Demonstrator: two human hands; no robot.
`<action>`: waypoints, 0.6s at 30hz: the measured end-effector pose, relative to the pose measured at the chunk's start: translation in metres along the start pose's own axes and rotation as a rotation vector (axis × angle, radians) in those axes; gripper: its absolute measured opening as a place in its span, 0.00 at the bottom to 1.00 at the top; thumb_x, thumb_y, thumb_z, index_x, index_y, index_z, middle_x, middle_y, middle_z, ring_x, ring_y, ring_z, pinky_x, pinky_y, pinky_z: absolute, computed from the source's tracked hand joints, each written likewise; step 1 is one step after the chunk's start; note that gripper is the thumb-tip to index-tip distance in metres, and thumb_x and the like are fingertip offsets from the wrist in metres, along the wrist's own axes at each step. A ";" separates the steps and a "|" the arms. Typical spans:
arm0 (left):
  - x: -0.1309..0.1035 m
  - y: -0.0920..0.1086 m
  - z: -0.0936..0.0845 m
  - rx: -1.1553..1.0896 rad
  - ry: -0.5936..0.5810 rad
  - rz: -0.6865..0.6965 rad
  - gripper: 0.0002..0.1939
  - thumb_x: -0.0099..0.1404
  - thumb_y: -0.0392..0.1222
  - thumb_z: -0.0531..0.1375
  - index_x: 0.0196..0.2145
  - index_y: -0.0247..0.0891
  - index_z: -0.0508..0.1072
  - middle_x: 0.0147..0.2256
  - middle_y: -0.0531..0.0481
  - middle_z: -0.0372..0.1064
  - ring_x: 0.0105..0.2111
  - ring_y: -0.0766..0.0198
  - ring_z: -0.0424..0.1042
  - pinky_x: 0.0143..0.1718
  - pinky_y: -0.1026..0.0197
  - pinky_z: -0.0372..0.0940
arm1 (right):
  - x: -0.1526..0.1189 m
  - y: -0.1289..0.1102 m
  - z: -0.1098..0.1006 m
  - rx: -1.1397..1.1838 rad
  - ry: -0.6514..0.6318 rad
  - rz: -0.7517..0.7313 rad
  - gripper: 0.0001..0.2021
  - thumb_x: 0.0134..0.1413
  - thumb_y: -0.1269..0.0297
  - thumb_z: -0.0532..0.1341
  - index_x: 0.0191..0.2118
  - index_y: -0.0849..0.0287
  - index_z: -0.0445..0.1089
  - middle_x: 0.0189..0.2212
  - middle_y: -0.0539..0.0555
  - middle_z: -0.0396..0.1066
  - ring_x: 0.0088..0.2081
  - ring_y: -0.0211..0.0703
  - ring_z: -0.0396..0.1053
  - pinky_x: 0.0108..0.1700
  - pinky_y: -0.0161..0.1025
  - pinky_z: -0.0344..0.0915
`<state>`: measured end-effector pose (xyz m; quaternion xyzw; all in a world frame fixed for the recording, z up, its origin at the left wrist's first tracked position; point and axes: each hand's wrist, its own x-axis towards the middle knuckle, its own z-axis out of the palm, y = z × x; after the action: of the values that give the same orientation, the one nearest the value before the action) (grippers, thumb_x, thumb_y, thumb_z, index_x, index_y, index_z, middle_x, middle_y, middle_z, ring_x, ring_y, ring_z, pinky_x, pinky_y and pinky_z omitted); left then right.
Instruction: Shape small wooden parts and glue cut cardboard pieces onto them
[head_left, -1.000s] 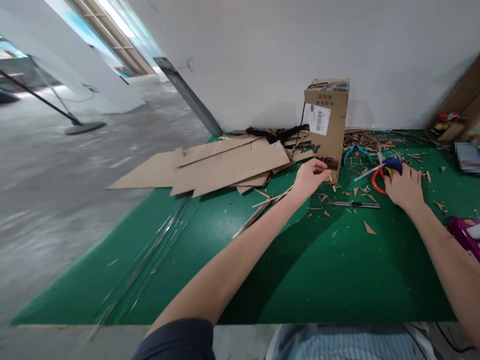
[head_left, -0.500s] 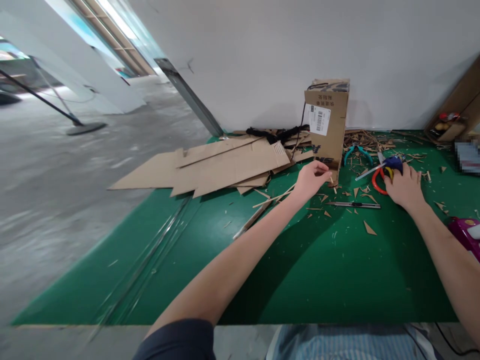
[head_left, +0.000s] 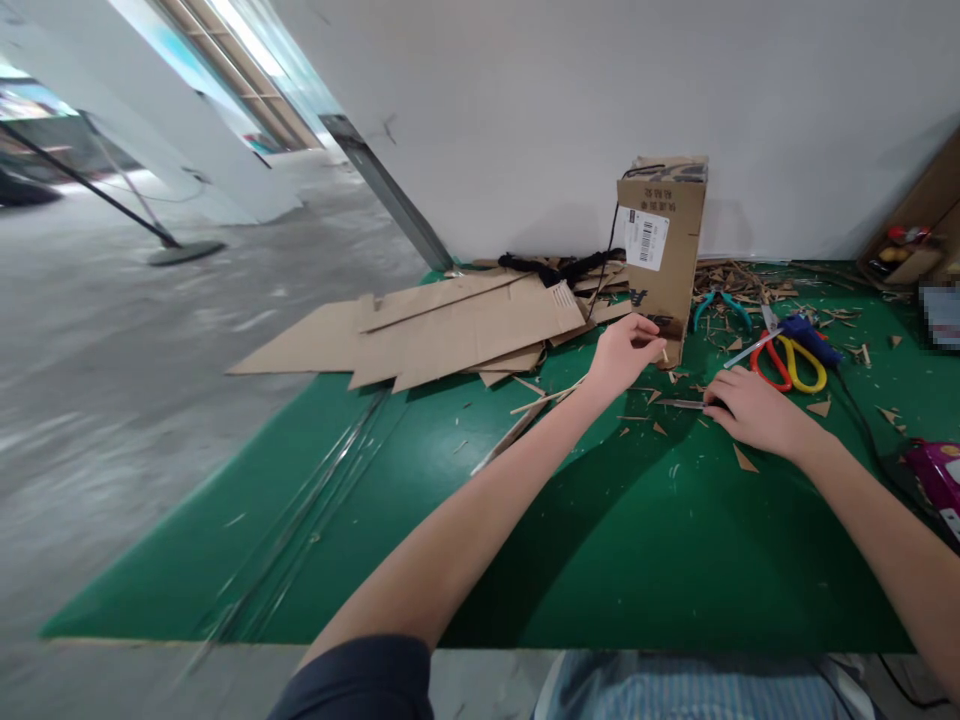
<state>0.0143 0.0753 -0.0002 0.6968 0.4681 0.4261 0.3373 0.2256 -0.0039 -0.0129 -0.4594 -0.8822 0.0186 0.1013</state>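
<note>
My left hand [head_left: 624,355] is closed in a pinch at the foot of an upright cardboard box [head_left: 664,240]. A short piece of thin wooden stick [head_left: 664,354] pokes out from its fingertips. My right hand [head_left: 761,408] has its fingers closed round the handle of a utility knife [head_left: 679,404] lying on the green table; the blade points left and most of the handle is hidden. Just beyond the right hand are scissors [head_left: 801,364] with red and yellow handles and a blue glue gun [head_left: 814,338] with a pale glue stick in it.
Flat cardboard sheets [head_left: 450,330] are piled at the left back. Teal pliers [head_left: 721,308] lie among cardboard scraps by the wall. A magenta object [head_left: 934,470] sits at the right edge, and an open carton [head_left: 911,240] stands at the back right.
My right hand has moved left from the glue gun and scissors to the utility knife and closed on its handle. My left hand stays at the box's foot.
</note>
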 end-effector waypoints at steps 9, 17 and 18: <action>0.000 -0.003 -0.002 0.078 -0.138 0.074 0.06 0.58 0.34 0.61 0.36 0.38 0.69 0.31 0.49 0.73 0.33 0.62 0.73 0.35 0.60 0.65 | -0.001 -0.001 0.001 -0.301 0.077 -0.010 0.11 0.64 0.70 0.47 0.42 0.59 0.66 0.35 0.58 0.70 0.38 0.47 0.65 0.35 0.40 0.57; -0.005 0.007 -0.001 0.110 -0.181 0.112 0.06 0.60 0.33 0.59 0.37 0.38 0.69 0.31 0.49 0.73 0.34 0.62 0.73 0.38 0.60 0.66 | 0.001 -0.003 0.004 -0.407 0.134 0.111 0.20 0.67 0.57 0.43 0.38 0.58 0.70 0.31 0.57 0.74 0.34 0.45 0.68 0.27 0.38 0.47; -0.006 0.008 -0.001 0.109 -0.181 0.115 0.07 0.60 0.32 0.59 0.37 0.38 0.69 0.31 0.49 0.73 0.34 0.62 0.73 0.38 0.60 0.66 | 0.001 -0.003 0.005 -0.405 0.139 0.136 0.22 0.67 0.56 0.42 0.36 0.58 0.70 0.30 0.58 0.74 0.33 0.45 0.68 0.27 0.38 0.47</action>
<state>0.0153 0.0670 0.0055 0.7754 0.4176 0.3539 0.3149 0.2213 -0.0046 -0.0167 -0.5290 -0.8258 -0.1839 0.0659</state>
